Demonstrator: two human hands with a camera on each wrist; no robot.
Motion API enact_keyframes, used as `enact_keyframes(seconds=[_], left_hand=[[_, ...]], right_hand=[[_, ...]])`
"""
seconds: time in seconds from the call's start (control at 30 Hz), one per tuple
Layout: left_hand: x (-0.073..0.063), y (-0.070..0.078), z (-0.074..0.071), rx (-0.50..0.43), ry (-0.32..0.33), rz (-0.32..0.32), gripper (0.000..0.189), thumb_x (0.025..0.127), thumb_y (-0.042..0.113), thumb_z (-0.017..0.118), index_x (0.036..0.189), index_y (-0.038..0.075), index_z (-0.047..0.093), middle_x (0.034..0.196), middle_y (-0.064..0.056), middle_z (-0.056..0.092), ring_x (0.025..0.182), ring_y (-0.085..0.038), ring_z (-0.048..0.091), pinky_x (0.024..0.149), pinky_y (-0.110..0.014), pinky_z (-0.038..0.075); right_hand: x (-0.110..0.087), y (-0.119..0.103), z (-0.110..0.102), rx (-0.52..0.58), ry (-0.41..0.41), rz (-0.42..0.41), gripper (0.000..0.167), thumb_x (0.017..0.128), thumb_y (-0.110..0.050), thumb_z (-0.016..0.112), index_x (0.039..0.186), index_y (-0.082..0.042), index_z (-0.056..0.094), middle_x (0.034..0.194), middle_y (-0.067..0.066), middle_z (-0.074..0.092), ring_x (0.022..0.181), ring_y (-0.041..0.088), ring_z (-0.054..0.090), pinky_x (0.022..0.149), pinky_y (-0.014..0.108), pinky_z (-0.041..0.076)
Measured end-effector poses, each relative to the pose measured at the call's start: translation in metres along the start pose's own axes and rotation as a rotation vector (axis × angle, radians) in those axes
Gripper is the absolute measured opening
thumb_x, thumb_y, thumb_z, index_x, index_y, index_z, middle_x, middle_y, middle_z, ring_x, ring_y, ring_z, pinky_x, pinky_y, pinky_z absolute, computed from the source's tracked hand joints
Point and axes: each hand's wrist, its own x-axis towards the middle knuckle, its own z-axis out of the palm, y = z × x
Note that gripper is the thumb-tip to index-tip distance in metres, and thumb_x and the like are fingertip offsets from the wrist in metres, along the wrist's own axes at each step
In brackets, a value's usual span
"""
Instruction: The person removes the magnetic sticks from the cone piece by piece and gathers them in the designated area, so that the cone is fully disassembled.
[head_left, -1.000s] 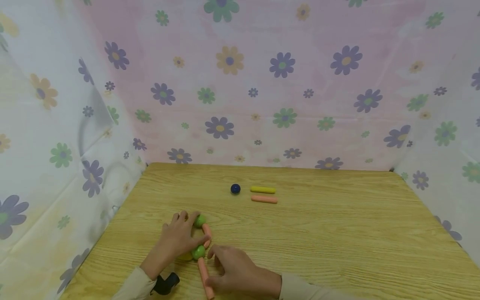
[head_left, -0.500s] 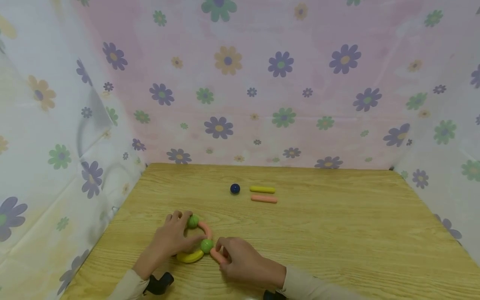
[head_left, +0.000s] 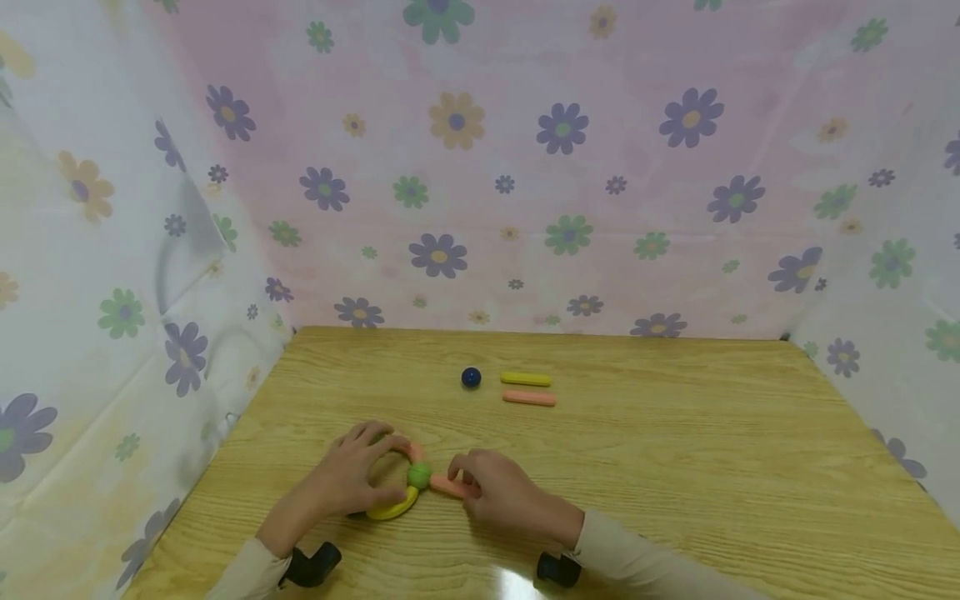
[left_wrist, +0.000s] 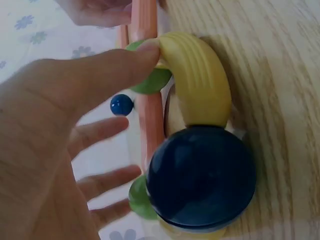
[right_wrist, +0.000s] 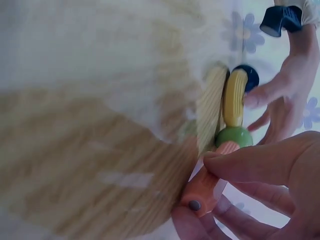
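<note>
Left hand (head_left: 347, 477): fingers spread wide, thumb touching curved, ridged yellow rod (left_wrist: 200, 82). Right hand (head_left: 506, 496): fingers pinch straight salmon-pink rod (head_left: 448, 486), right of round green ball (head_left: 419, 476).

Looks like a small screened-off booth; hard to tell whether inside a home, a lab or an office. Shows a wood-grain tabletop (head_left: 675, 433) boxed in on three sides: by a pinkish, flower-printed back sheet (head_left: 495, 158) at twelve o'clock, a whiter left sheet (head_left: 67, 275) at nine and a right sheet (head_left: 892, 208) at three. Bears creases and a fold at nine. Hints at a recording corner through black wrist gear (head_left: 311, 567) at seven and half past five.
</note>
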Motion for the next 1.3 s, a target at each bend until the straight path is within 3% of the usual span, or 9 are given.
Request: enact_keyframes(seconds=[0.17,0.33,0.53,0.77,0.9,1.1,1.3], left_hand=[[0.0,0.003,0.0,-0.049,-0.044,0.047,0.044,0.085,0.046,0.068,0.122,0.026,0.057,0.133,-0.01,0.046,0.126,-0.039,0.038,0.092,-0.073,0.025],[0.003,0.007,0.005,-0.015,0.011,0.048,0.037,0.088,0.048,0.063,0.118,0.027,0.059,0.125,-0.006,0.048,0.118,-0.033,0.044,0.089,-0.07,0.03],[0.009,0.012,0.016,0.073,0.068,-0.023,0.038,0.09,0.052,0.058,0.119,0.027,0.059,0.12,-0.006,0.048,0.11,-0.028,0.046,0.08,-0.066,0.038],[0.012,0.021,0.022,0.177,0.139,-0.083,0.031,0.088,0.047,0.063,0.113,0.029,0.058,0.112,-0.006,0.048,0.1,-0.028,0.048,0.072,-0.061,0.041],[0.015,0.025,0.023,0.177,0.171,-0.132,0.029,0.087,0.044,0.065,0.111,0.028,0.06,0.109,-0.007,0.048,0.101,-0.03,0.049,0.073,-0.064,0.041],[0.019,0.026,0.025,0.161,0.165,-0.195,0.029,0.089,0.045,0.063,0.112,0.028,0.06,0.113,-0.01,0.049,0.107,-0.036,0.048,0.076,-0.071,0.038],[0.022,0.023,0.022,0.176,0.174,-0.283,0.026,0.09,0.044,0.061,0.111,0.028,0.059,0.11,-0.009,0.048,0.102,-0.034,0.046,0.072,-0.066,0.038]], right_hand=[[0.004,0.008,-0.003,0.014,0.0,0.011,0.023,0.08,0.003,0.066,0.096,-0.013,0.066,0.08,-0.004,0.059,0.069,0.004,0.053,0.059,0.02,0.045],[0.008,0.015,-0.005,-0.012,0.02,0.01,0.019,0.083,0.002,0.064,0.095,-0.013,0.067,0.079,-0.004,0.059,0.07,0.005,0.053,0.059,0.021,0.045],[0.011,0.017,-0.003,-0.061,0.068,-0.013,0.017,0.083,0.001,0.064,0.091,-0.014,0.067,0.076,-0.005,0.058,0.066,0.005,0.052,0.057,0.021,0.042],[0.01,0.012,-0.003,-0.101,0.101,-0.037,0.019,0.077,0.0,0.071,0.091,-0.013,0.067,0.074,-0.004,0.057,0.065,0.005,0.049,0.058,0.021,0.041],[0.008,0.009,0.001,-0.084,0.106,-0.019,0.022,0.074,-0.002,0.075,0.091,-0.013,0.067,0.073,-0.007,0.056,0.063,0.004,0.048,0.058,0.021,0.041],[0.004,0.001,0.007,-0.09,0.096,0.025,0.018,0.077,-0.003,0.074,0.091,-0.011,0.068,0.077,-0.006,0.056,0.067,0.006,0.05,0.059,0.021,0.043],[-0.005,-0.002,0.005,-0.031,0.096,0.051,0.017,0.079,-0.003,0.073,0.093,-0.011,0.067,0.077,-0.007,0.056,0.067,0.004,0.049,0.059,0.02,0.043]])
